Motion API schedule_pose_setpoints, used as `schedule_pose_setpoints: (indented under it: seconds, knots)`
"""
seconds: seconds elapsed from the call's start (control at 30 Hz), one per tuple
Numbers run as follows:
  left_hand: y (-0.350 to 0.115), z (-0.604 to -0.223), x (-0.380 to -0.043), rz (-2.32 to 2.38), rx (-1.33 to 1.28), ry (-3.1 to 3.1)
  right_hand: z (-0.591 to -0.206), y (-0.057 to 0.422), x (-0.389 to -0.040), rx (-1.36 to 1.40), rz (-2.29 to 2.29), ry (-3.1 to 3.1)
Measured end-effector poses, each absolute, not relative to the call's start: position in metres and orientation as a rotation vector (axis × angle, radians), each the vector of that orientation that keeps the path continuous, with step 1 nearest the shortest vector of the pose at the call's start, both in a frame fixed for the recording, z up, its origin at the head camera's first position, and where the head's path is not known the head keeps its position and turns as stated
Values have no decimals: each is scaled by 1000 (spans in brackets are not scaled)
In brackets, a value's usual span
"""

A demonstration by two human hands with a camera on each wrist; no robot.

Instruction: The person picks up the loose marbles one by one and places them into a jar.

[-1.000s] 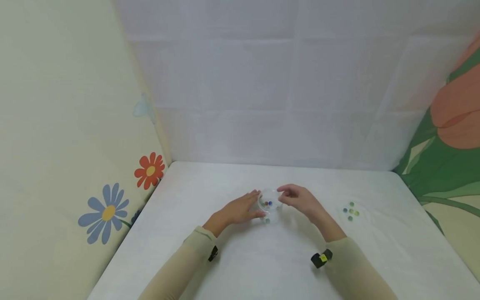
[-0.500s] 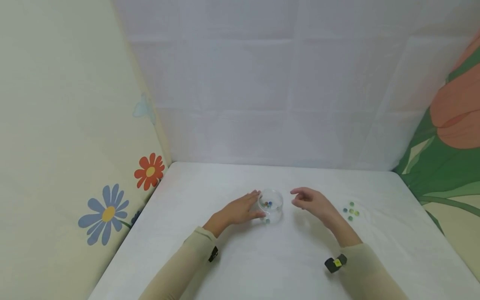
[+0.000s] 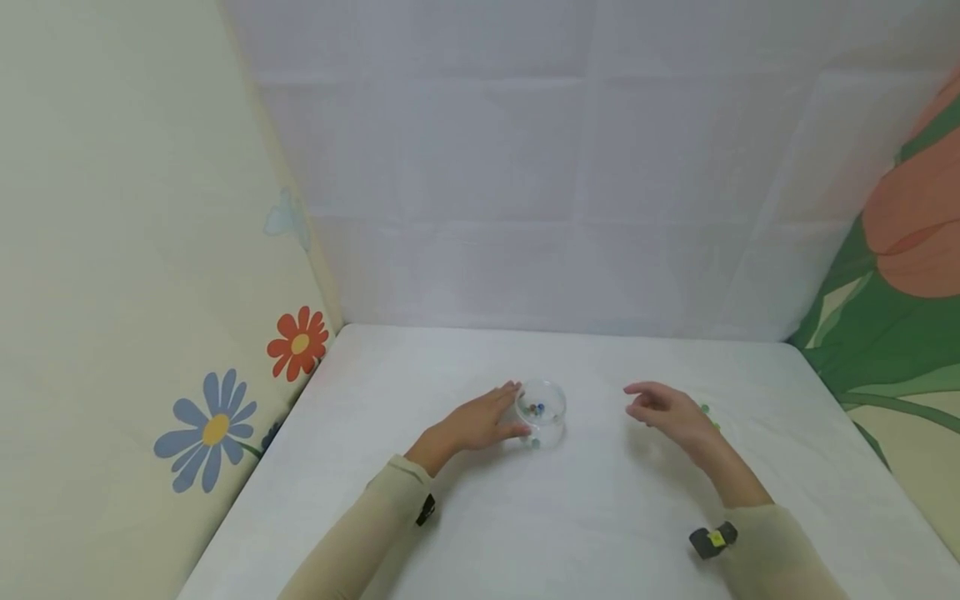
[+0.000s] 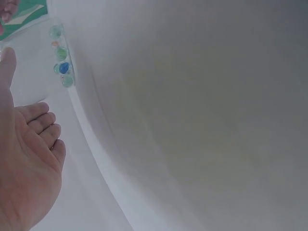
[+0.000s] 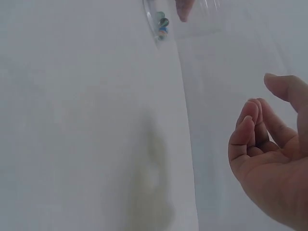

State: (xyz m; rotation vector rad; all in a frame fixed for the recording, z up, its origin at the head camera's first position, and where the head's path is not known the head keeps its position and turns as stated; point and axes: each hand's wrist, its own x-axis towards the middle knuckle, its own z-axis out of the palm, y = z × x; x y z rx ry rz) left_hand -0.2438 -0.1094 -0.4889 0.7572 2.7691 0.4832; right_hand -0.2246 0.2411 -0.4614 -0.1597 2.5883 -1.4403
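Around the left side of a clear round plastic jar (image 3: pixel 553 393) lies my left hand (image 3: pixel 478 422), its thumb at the near side and its fingers at the far side. Several glass marbles (image 4: pixel 62 54) rest at the bottom of the jar, green, blue and orange among them. To the right of the jar, above the white tabletop, is my right hand (image 3: pixel 671 419). Its fingers (image 5: pixel 240 137) are loosely bent, the thumb stands apart, and nothing is between them. Loose green marbles (image 3: pixel 705 408) lie on the table just beyond this hand, which partly hides the group.
A white cloth covers the table (image 3: pixel 480 517), and a white sheet (image 3: pixel 480 167) hangs behind it. Flower-printed fabric stands at the left (image 3: pixel 112 208) and at the right (image 3: pixel 885 358). A small black wrist device (image 3: pixel 712 540) sits at the right sleeve.
My right hand has drawn away from the jar's rim and moved right, towards the loose marbles, now covering some of them. The left hand and the jar have stayed in place.
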Motion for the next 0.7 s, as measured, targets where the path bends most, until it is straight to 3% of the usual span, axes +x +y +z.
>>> schedule_pose_setpoints:
  seconds: [0.7]
  knots:
    - [-109, -484, -240, 456, 770, 2775, -469, 298, -216, -31, -1340, 2648]
